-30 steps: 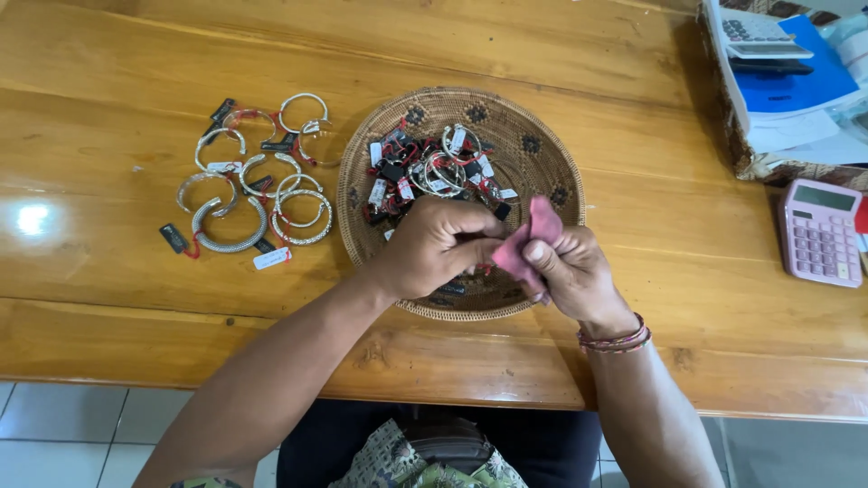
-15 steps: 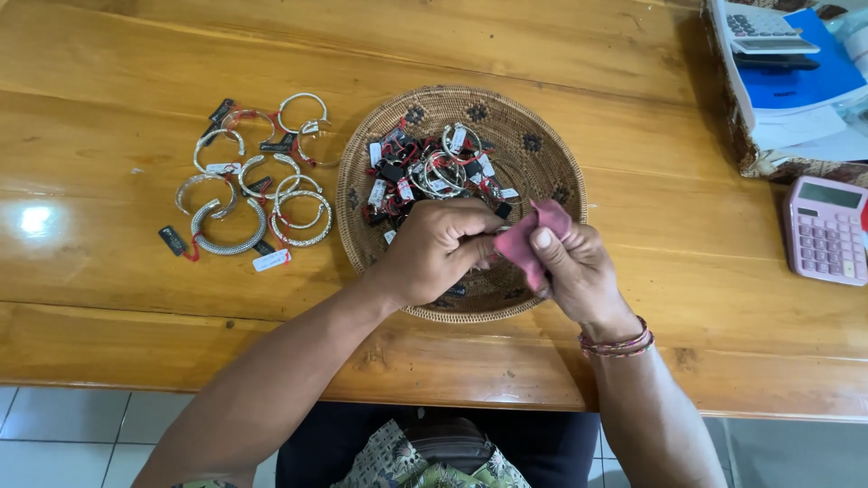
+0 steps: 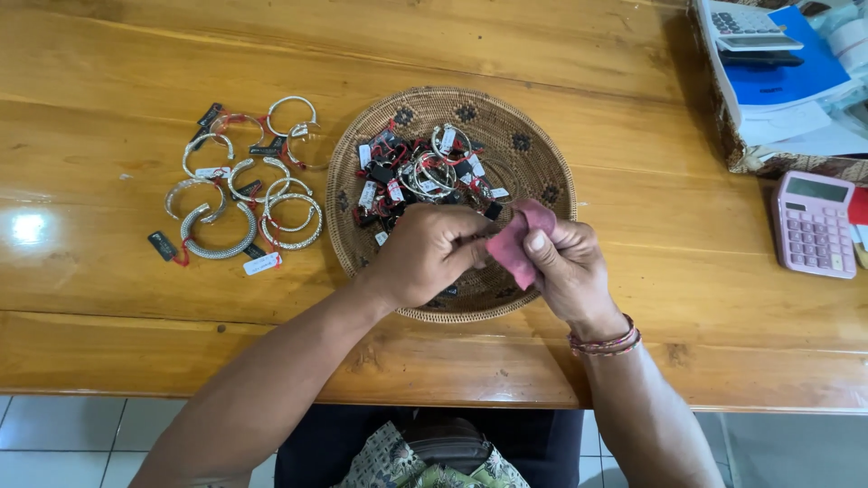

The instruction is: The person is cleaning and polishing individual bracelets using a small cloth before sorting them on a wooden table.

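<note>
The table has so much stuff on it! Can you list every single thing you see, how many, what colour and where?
Long wooden table: one, honey brown, fills the view.
Round woven basket tray: one, tan, table middle.
Tagged silver bangles in the tray: a tangled pile, silver with red strings, too jumbled to count.
Silver bangles laid out on the table: about nine, silver, left of the tray.
Pink pocket calculator: one, right edge.
Box of papers with a blue folder: one, top right corner.
Pink cloth: one, pinched between both hands.
Beaded wrist bracelets: reddish, right wrist.
Left hand: over the tray, on the cloth.
Right hand: gripping the cloth.
</note>
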